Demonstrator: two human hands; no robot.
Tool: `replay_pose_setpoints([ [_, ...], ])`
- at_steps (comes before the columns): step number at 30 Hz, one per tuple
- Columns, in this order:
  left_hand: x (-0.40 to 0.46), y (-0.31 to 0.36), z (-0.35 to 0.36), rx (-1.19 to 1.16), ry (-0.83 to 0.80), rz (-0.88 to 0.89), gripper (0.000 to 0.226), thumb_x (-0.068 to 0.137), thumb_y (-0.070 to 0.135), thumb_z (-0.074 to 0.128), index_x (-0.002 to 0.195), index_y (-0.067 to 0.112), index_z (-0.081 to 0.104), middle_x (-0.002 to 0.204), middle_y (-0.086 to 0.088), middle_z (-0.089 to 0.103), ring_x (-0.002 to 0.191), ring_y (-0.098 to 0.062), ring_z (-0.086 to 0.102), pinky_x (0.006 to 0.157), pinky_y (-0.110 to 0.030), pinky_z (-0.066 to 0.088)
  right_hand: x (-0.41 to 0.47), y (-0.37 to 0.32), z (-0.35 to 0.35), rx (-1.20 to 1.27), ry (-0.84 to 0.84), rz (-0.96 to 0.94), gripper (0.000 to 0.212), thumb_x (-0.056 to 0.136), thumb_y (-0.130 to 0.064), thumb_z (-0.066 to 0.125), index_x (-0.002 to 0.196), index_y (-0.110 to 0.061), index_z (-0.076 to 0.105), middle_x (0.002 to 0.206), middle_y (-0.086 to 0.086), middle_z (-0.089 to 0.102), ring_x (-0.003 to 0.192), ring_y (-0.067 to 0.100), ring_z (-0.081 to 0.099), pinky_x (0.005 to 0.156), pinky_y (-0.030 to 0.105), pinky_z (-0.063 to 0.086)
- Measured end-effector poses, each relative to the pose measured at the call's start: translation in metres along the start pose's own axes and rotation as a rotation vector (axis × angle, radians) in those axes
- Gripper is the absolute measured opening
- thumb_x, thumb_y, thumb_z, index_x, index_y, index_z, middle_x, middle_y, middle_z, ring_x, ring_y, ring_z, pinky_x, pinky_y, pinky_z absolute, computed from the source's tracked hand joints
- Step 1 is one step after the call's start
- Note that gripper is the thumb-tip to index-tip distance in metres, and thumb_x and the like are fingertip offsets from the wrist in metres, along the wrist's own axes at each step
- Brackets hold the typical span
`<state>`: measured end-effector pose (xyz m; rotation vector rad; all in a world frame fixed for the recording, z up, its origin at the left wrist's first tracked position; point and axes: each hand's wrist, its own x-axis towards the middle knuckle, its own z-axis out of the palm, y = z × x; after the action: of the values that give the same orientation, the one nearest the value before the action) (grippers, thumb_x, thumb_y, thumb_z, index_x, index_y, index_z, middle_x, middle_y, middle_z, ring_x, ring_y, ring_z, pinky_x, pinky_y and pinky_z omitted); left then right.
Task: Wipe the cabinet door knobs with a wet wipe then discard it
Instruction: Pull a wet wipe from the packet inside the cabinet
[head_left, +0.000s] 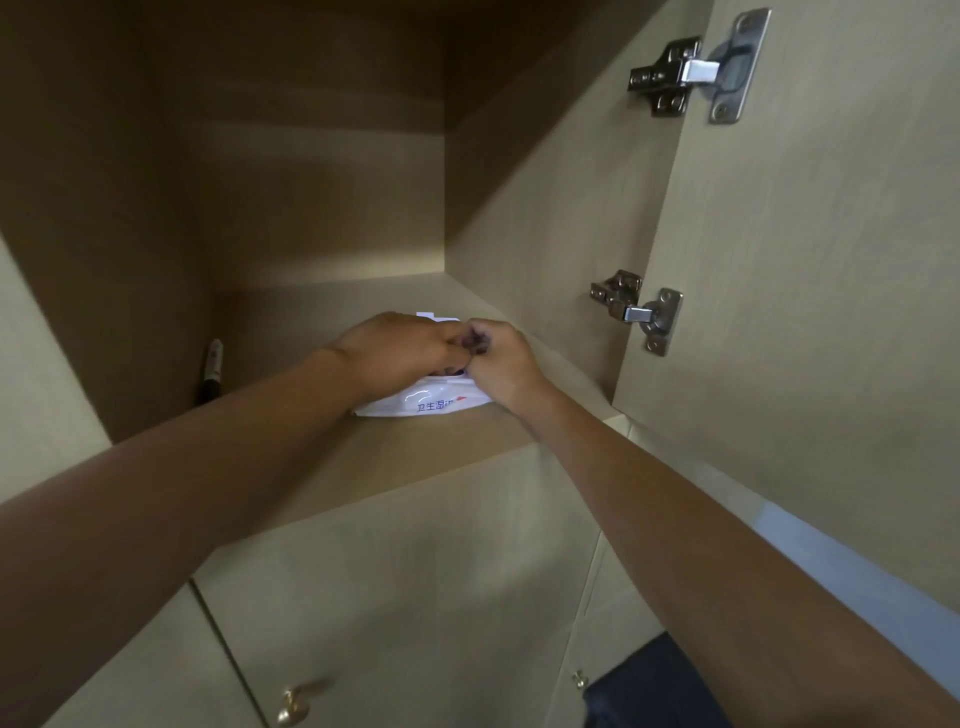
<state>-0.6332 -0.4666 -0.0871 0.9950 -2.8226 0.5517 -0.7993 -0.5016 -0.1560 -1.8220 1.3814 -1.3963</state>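
Observation:
A white wet wipe pack (426, 402) with blue lettering lies on the shelf (431, 441) inside an open upper cabinet. My left hand (400, 351) rests on top of the pack, fingers curled over its opening. Touching it from the right, my right hand (501, 361) pinches at the same spot on the pack's top. Whether a wipe is between the fingers is hidden. Two brass knobs sit on the lower doors, one at the bottom left (292, 706) and a smaller one at the bottom right (579, 678).
A dark marker pen (210, 371) leans in the shelf's left back corner. The open cabinet door (810, 312) stands at the right with two metal hinges (696, 70) (636, 309). A dark blue object (654, 686) lies at the bottom right.

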Motion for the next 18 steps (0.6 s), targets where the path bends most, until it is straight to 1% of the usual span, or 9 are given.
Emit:
replay_pose_setpoints([
  [1,-0.002,-0.002,0.002,0.084,-0.002,0.041,0.04,0.092,0.045,0.028,0.112,0.031,0.059,0.119,0.008,0.059,0.105,-0.021,0.056,0.072,-0.032,0.042,0.0,0.0,0.0,-0.022,0.001,-0.003,0.037,0.065,0.002,0.052,0.065,-0.032,0.068,0.065,-0.012,0.069,0.068,0.015,0.067,0.077,0.042,0.059],
  [3,-0.006,-0.006,0.006,0.165,0.008,0.073,0.025,0.099,0.033,0.042,0.119,0.03,0.058,0.126,0.008,0.058,0.107,-0.023,0.058,0.074,-0.037,0.051,0.0,-0.001,0.0,-0.054,0.005,-0.002,0.037,0.066,0.002,0.054,0.065,-0.032,0.066,0.068,-0.01,0.069,0.065,0.014,0.064,0.077,0.04,0.057],
  [4,-0.007,-0.008,0.009,0.17,0.027,0.083,0.022,0.101,0.029,0.046,0.12,0.03,0.057,0.127,0.008,0.058,0.107,-0.023,0.059,0.075,-0.039,0.053,-0.001,-0.002,0.0,-0.067,0.008,-0.002,0.037,0.067,0.002,0.055,0.066,-0.033,0.066,0.069,-0.006,0.07,0.065,0.018,0.065,0.077,0.04,0.057],
  [6,-0.006,-0.008,0.01,0.174,0.033,0.079,0.024,0.101,0.027,0.049,0.124,0.032,0.055,0.128,0.009,0.058,0.107,-0.024,0.061,0.073,-0.039,0.054,-0.001,-0.003,0.002,-0.085,0.002,-0.006,0.034,0.067,-0.002,0.057,0.068,-0.034,0.066,0.074,0.002,0.073,0.073,0.029,0.07,0.077,0.042,0.058],
  [8,-0.008,-0.007,0.008,0.163,0.07,0.075,0.025,0.102,0.025,0.051,0.126,0.032,0.054,0.129,0.009,0.058,0.108,-0.026,0.062,0.071,-0.038,0.052,0.0,-0.003,0.002,-0.099,-0.013,-0.008,0.027,0.068,-0.005,0.059,0.072,-0.031,0.066,0.079,0.005,0.074,0.076,0.029,0.071,0.077,0.041,0.059],
  [11,-0.01,-0.007,0.012,0.159,0.128,0.074,0.019,0.102,0.025,0.055,0.12,0.03,0.059,0.126,0.007,0.061,0.106,-0.027,0.064,0.066,-0.036,0.049,-0.001,-0.005,0.002,-0.076,-0.015,-0.007,0.019,0.066,-0.011,0.063,0.077,-0.026,0.069,0.084,0.008,0.075,0.071,0.019,0.066,0.077,0.039,0.057],
  [14,-0.014,-0.008,0.014,0.166,0.166,0.036,0.012,0.101,0.031,0.055,0.112,0.03,0.06,0.114,0.007,0.064,0.101,-0.024,0.065,0.06,-0.032,0.042,-0.003,-0.007,0.001,-0.056,-0.037,-0.003,0.016,0.066,-0.015,0.073,0.078,-0.025,0.069,0.083,0.013,0.073,0.069,0.017,0.059,0.073,0.035,0.053],
  [16,-0.016,-0.009,0.009,0.143,0.159,-0.034,0.013,0.101,0.032,0.054,0.11,0.025,0.061,0.11,0.001,0.064,0.103,-0.026,0.064,0.063,-0.036,0.047,-0.004,-0.007,-0.001,-0.055,-0.044,0.007,0.017,0.072,-0.013,0.08,0.076,-0.025,0.067,0.076,0.009,0.069,0.065,0.016,0.054,0.068,0.03,0.048],
  [18,-0.018,-0.01,0.003,0.126,0.121,-0.104,0.012,0.1,0.027,0.054,0.106,0.021,0.061,0.111,-0.005,0.065,0.104,-0.029,0.063,0.069,-0.038,0.046,-0.004,-0.008,-0.001,-0.039,-0.036,0.016,0.013,0.078,-0.013,0.08,0.08,-0.02,0.069,0.08,0.005,0.069,0.065,0.014,0.053,0.069,0.027,0.047],
])
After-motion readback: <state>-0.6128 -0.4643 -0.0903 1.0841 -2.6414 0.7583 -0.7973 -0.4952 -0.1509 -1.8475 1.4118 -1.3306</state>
